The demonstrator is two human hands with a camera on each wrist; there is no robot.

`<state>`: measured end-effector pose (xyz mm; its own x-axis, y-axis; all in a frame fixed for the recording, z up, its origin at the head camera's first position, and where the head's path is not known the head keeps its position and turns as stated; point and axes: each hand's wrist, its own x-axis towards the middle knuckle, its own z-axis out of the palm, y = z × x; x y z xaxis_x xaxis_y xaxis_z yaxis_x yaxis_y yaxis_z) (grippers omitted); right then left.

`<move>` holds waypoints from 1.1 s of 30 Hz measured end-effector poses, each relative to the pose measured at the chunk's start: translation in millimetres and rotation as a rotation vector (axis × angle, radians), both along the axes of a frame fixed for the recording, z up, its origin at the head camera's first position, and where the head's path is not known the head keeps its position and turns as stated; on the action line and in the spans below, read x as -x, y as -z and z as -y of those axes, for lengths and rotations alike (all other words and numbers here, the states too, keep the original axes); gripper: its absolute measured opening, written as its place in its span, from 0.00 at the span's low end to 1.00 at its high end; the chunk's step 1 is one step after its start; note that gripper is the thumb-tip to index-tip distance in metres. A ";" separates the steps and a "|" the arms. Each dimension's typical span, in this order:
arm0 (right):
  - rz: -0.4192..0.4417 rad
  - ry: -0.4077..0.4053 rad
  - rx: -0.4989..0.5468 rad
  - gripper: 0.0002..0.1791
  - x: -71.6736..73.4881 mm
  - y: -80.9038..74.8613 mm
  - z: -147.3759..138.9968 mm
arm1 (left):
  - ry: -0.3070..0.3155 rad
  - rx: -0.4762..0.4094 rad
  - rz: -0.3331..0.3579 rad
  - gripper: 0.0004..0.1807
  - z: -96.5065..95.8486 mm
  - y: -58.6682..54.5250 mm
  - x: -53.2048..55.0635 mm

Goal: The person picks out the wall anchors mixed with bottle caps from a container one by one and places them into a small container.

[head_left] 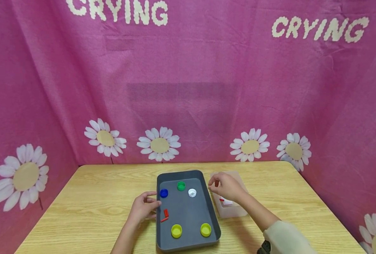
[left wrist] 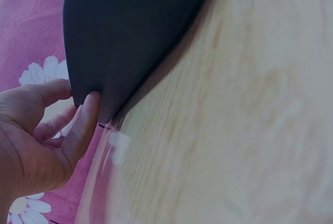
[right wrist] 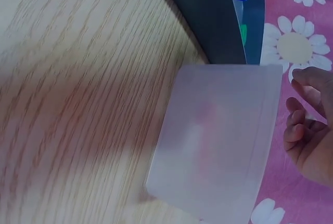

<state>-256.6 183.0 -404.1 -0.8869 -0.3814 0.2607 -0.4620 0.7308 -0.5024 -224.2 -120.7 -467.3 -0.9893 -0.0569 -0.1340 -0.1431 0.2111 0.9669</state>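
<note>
My left hand (head_left: 142,209) grips the left wall of a dark grey tray (head_left: 188,211), thumb over the rim and fingers against the outside. Inside the tray stand a blue cap (head_left: 164,193), a green cap (head_left: 181,186), a white cap (head_left: 192,192) and two yellow caps (head_left: 176,231), one at each near corner. Small red sticks (head_left: 166,213) lie by the left wall. Over a translucent box (head_left: 233,212) to the tray's right hovers my right hand (right wrist: 315,125), fingers loosely bent, with nothing visible between them.
Within the box, partly hidden by my right hand, are something white (head_left: 227,202) and a bit of red (head_left: 221,200). Tray and box stand side by side on a wooden table (head_left: 111,190). Behind hangs a pink curtain (head_left: 191,106) with daisies.
</note>
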 end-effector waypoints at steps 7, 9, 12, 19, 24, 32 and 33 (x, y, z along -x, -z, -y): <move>0.052 -0.036 0.035 0.03 -4.2 -4.0 13.3 | -0.003 -0.005 -0.004 0.25 -0.5 -1.1 -0.4; 0.068 -0.039 0.038 0.03 -5.7 -4.8 17.2 | -0.005 -0.008 -0.006 0.25 -0.5 -1.1 -0.4; 0.083 -0.048 0.047 0.03 -7.3 -4.5 23.0 | -0.006 -0.010 -0.009 0.25 -0.4 -1.0 -0.5; 0.075 -0.075 0.065 0.04 -9.6 0.2 36.1 | -0.001 -0.001 -0.001 0.25 -0.1 -1.3 -0.4; 0.070 -0.110 0.078 0.04 -11.0 3.1 47.1 | -0.006 -0.012 -0.001 0.25 -0.2 -1.6 0.8; 0.059 -0.148 0.032 0.05 -14.1 9.7 62.0 | -0.001 -0.009 -0.005 0.25 0.2 -1.5 -0.9; 0.066 -0.142 0.027 0.05 -14.5 10.8 63.5 | 0.000 -0.008 -0.004 0.25 0.2 -1.5 -1.1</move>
<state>-242.0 119.6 -414.9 -0.8400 -0.4981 0.2151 -0.5250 0.6463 -0.5538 -223.1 -120.9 -465.9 -0.9899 -0.0557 -0.1307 -0.1394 0.2031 0.9692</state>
